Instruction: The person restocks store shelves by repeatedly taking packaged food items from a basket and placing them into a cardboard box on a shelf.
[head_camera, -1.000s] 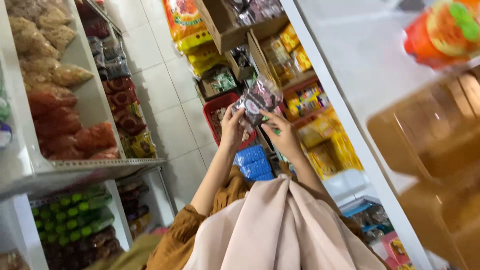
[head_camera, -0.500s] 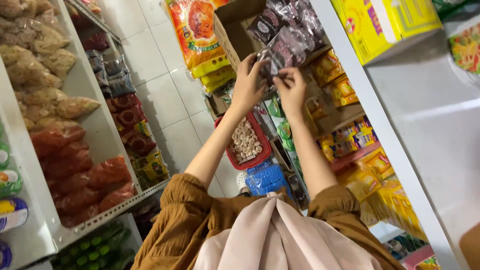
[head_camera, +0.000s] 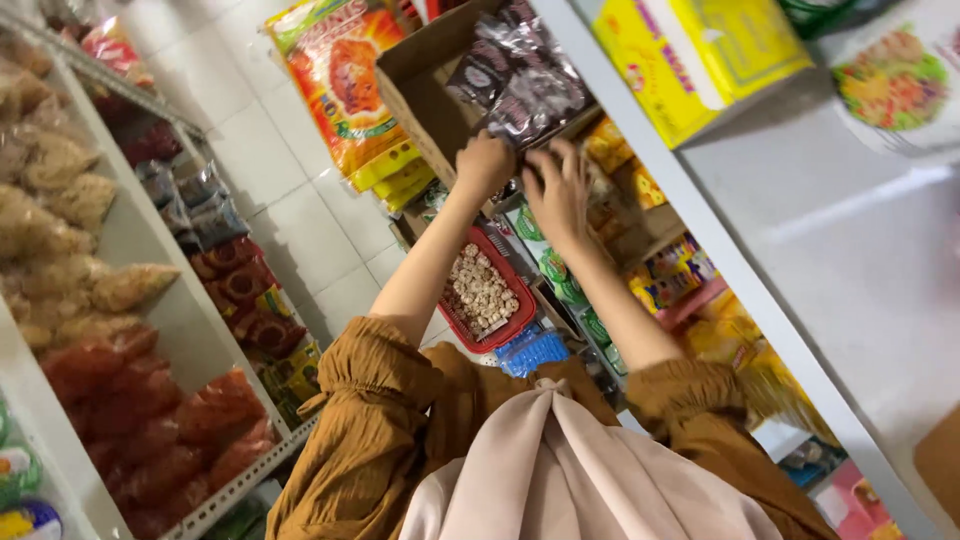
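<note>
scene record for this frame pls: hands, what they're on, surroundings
left hand: at the open cardboard box, by the dark shiny packets
right hand: fingers spread, just below the same packets
grip: cannot tell for either hand
below hands: red basket of pale round snacks
left shelf: bagged snacks
floor: white tiles

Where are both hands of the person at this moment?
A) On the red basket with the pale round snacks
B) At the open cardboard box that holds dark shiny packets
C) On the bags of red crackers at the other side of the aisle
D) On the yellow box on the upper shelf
B: the left hand and the right hand are both raised to the cardboard box, just below its dark shiny packets; the red basket lies lower, untouched.
</note>
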